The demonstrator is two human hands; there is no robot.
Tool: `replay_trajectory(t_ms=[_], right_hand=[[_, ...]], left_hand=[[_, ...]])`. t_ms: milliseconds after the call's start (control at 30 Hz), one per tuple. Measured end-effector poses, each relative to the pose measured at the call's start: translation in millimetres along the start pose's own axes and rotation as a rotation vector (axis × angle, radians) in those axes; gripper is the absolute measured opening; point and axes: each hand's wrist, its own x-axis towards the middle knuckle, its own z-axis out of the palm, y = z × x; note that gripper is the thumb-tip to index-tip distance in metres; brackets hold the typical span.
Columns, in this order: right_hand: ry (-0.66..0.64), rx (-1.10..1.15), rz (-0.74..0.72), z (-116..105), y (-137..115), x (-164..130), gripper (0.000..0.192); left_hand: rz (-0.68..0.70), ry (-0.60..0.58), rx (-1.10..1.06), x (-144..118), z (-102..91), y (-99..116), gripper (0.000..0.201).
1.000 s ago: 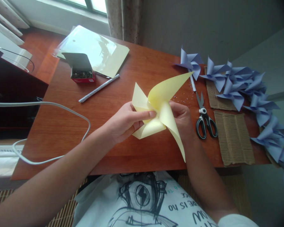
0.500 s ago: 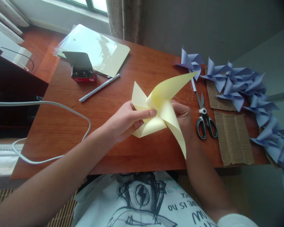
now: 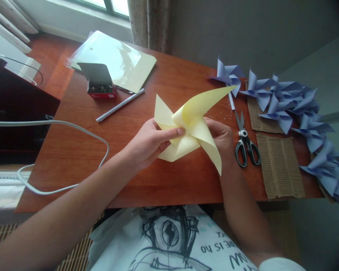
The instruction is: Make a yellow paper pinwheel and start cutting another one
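**Two hands hold a yellow paper pinwheel together at its centre**

A person seated at a wooden desk (image 3: pixel 73 150) holds a pale yellow paper pinwheel (image 3: pixel 197 131) just above the desktop, between both hands. The left hand (image 3: pixel 147 145) is closed on it from the left, its thumb pressing flat on the middle, where the curled-in tips of the blades meet. The right hand (image 3: pixel 222 137) sits to the right of and behind the paper, fingers curled against the back of the centre. Both hands touch the pinwheel; the left thumb lies nearest the meeting point. The longest line through the pinwheel runs from a blade pointing up and away to the right down to a blade pointing towards the person.

Just to the right of the right hand lie black-handled scissors (image 3: pixel 245 145), blades pointing away, then strips of corrugated cardboard (image 3: pixel 279 165) and a row of finished blue pinwheels (image 3: pixel 296 105). Beyond the left hand lie a rolled paper stick (image 3: pixel 120 105), an open red box (image 3: pixel 100 86) of small dark items and a clear folder of yellow sheets (image 3: pixel 115 62). A white cable (image 3: pixel 81 130) loops across the desk to the left.

The right hand's fingertips are hidden behind the paper, so whether they hold a pin cannot be made out. Small specks on the desk near the scissors are too tiny to identify.
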Motion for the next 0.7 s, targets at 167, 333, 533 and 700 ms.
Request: replay_trajectory(t_ms=[167, 333, 533, 700], right_hand=[[0.18, -0.186, -0.111, -6.7, 6.5, 3.4, 0.012], [0.44, -0.455, -0.378, -4.1, 3.4, -1.2, 0.003], [0.225, -0.828, -0.591, 9.1, 1.0, -9.4, 0.006], [0.225, -0.998, -0.666, 12.6, 7.8, -8.0, 0.007]], left_hand=[[0.127, 0.132, 0.104, 1.8, -2.3, -1.4, 0.034], [0.297, 0.324, 0.346, 3.9, -5.9, -4.1, 0.028], [0.368, 0.395, 0.461, 6.8, -2.3, -4.8, 0.028], [0.37, 0.392, 0.495, 8.2, -0.7, -6.0, 0.027]])
